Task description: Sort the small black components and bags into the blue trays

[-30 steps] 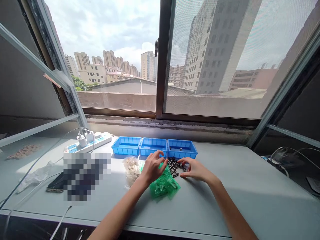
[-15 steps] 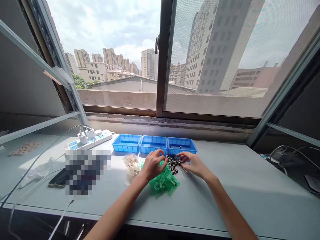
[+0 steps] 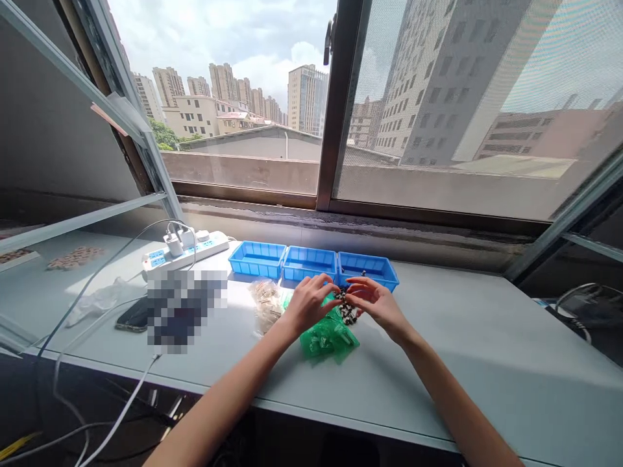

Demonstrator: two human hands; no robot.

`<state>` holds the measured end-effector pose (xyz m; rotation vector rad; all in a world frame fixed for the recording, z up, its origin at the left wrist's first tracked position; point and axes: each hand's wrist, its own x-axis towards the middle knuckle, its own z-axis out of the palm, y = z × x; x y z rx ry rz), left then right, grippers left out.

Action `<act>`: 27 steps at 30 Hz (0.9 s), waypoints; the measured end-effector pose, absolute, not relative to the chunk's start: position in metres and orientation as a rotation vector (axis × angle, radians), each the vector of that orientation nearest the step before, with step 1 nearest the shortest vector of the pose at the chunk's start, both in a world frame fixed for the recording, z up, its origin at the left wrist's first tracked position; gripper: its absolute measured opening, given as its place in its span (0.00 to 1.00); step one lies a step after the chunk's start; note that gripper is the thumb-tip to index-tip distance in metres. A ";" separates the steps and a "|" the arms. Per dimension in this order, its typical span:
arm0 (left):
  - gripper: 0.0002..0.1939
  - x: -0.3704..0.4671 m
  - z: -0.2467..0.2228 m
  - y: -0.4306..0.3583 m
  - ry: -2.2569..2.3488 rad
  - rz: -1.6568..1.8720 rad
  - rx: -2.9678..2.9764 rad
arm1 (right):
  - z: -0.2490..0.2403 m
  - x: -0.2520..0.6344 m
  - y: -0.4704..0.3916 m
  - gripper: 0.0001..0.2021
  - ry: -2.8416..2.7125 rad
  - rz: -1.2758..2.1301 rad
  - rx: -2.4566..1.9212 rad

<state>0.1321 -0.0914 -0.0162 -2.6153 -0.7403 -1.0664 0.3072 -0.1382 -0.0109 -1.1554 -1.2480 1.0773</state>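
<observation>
My left hand [image 3: 313, 303] is above a green plastic bag [image 3: 328, 337], its thumb and fingers drawn together in a pinch. Facing it, my right hand [image 3: 379, 308] has its fingertips closed in a pinch, almost meeting those of the left. Whatever sits between the fingertips is too small to make out. Under and between the hands lies a heap of small black and silver parts [image 3: 348, 314], partly covered by the fingers. A clear bag of pale pieces [image 3: 267, 305] lies left of my left hand.
Behind the hands stand three blue trays in a row: left [image 3: 257, 261], middle [image 3: 310, 264] and right [image 3: 370, 272], the right one with a few dark parts. Further left are a white power strip [image 3: 187, 253] with cables and a dark phone [image 3: 132, 316]. A window frame rises behind the table.
My right hand has come in toward my left, so their fingertips are now close together over the heap. The whole view has shifted and tilted slightly.
</observation>
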 end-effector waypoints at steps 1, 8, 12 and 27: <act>0.12 0.132 -0.016 -0.092 -0.726 -1.094 -2.605 | -0.010 0.307 -0.138 0.24 -1.230 1.061 -1.159; 0.12 0.134 -0.016 -0.092 -0.697 -1.110 -2.581 | -0.011 0.302 -0.137 0.26 -1.161 1.058 -1.170; 0.10 0.133 -0.018 -0.090 -0.708 -1.100 -2.583 | -0.016 0.298 -0.136 0.26 -1.126 1.070 -1.145; 0.09 0.133 -0.017 -0.093 -0.721 -1.108 -2.639 | -0.017 0.298 -0.136 0.27 -1.089 1.195 -1.162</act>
